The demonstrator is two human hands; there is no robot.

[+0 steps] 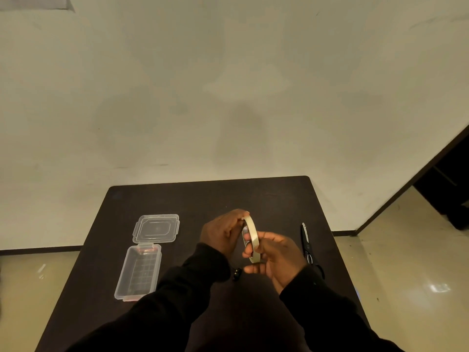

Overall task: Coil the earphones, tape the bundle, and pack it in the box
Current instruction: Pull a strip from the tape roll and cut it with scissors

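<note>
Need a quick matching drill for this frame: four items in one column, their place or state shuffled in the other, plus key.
Items:
1. tape roll
2. box
3. lid
4. scissors

Places or states:
A. lying on the table, right of the hands
B. flat on the table, just beyond the open container
C. held up between the left hand and right hand
D. open and empty, on the left of the table

Pairs: 1-C, 2-D, 3-B, 4-A
</note>
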